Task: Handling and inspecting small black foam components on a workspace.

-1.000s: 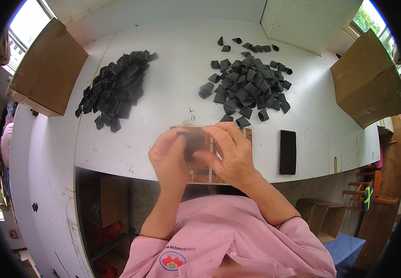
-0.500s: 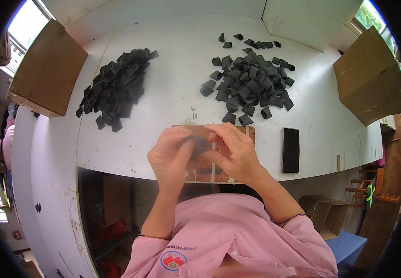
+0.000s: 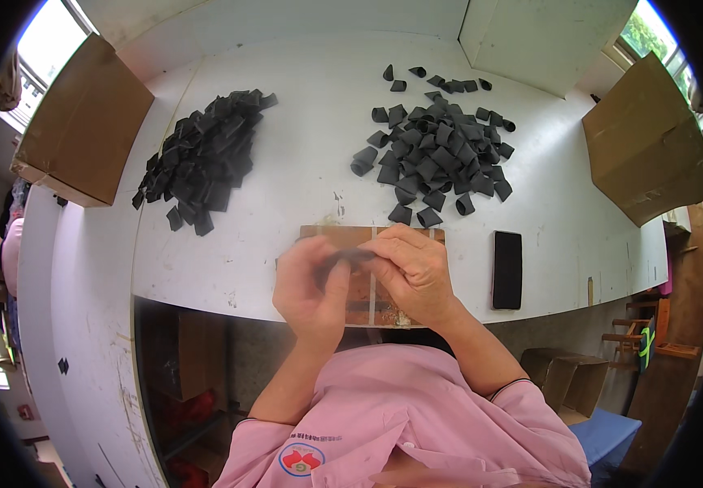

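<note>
Between my hands is a small dark grey fabric sleeve [image 3: 353, 254], raised over a brown wooden board [image 3: 319, 236] at the table's front edge. My left hand [image 3: 309, 285] is closed on its left side, slightly smeared by motion, thumb pointing up along it. Fingers and thumb of my right hand [image 3: 412, 268] pinch its right end. Most of the piece is hidden by my fingers. Beyond the board, to the right, lies a heap of open dark grey tube-shaped sleeves [image 3: 441, 150]. To the left is a pile of flatter dark grey pieces [image 3: 201, 154].
A black phone [image 3: 507, 270] lies on the white table [image 3: 286, 163] to the right of the board. Cardboard boxes stand at the left [image 3: 87, 122] and the right [image 3: 648, 138]. Another person [image 3: 11, 252] is at the far left. An open carton [image 3: 563, 378] sits below the table's right side.
My left hand has shifted right and slightly down, and its thumb now points up along the sleeve. My right fingers have closed onto the sleeve's right end.
</note>
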`<state>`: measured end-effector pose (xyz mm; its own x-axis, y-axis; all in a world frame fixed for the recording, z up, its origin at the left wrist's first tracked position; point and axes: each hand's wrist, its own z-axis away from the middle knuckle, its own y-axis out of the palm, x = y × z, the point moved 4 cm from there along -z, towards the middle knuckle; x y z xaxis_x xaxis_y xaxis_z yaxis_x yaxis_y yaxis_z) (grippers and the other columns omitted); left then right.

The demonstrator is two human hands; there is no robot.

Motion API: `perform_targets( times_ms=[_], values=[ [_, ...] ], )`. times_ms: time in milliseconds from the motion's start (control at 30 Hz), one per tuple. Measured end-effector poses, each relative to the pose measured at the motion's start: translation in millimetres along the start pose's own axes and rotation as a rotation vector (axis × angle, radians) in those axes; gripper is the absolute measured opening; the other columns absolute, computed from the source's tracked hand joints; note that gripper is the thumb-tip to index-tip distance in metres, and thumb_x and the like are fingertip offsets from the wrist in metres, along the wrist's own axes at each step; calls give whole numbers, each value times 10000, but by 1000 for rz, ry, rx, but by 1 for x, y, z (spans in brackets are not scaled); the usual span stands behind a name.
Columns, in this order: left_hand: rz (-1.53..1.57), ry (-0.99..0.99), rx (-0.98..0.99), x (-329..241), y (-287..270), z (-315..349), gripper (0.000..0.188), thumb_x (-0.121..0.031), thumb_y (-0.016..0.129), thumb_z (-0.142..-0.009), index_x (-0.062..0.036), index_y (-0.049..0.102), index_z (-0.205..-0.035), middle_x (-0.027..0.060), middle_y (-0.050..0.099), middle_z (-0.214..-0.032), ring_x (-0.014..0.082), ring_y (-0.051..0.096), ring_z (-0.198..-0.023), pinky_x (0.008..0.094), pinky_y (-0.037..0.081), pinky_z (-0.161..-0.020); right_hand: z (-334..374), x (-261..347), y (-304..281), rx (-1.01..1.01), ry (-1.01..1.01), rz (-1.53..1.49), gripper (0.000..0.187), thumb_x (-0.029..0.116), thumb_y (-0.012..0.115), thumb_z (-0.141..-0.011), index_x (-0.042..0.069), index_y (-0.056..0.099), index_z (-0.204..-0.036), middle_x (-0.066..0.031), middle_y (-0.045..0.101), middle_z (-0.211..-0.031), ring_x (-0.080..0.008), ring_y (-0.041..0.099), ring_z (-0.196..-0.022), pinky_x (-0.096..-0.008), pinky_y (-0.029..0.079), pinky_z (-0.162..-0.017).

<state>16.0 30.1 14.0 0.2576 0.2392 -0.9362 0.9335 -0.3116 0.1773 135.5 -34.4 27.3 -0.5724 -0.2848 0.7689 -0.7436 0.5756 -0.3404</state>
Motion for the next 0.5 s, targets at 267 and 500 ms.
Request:
perform_targets(
  times_ms=[267,500],
  values=[
    [2,-4,151,3,-15,-9,76,-17,601,-783,40,598,-835,73,557,-835,115,503,-738,207,394,-670,-9,9,1,-2,-96,89,138,11,645,-674,10,590,-801,-71,546,-701,-206,537,-624,-295,437,-529],
    [211,-133,187,17,-14,-4,53,-32,602,-782,18,598,-800,90,567,-810,127,497,-740,231,384,-705,-6,1,5,75,-164,101,169,-57,640,-636,-11,601,-794,-74,537,-697,-211,521,-633,-279,420,-525]
  ],
)
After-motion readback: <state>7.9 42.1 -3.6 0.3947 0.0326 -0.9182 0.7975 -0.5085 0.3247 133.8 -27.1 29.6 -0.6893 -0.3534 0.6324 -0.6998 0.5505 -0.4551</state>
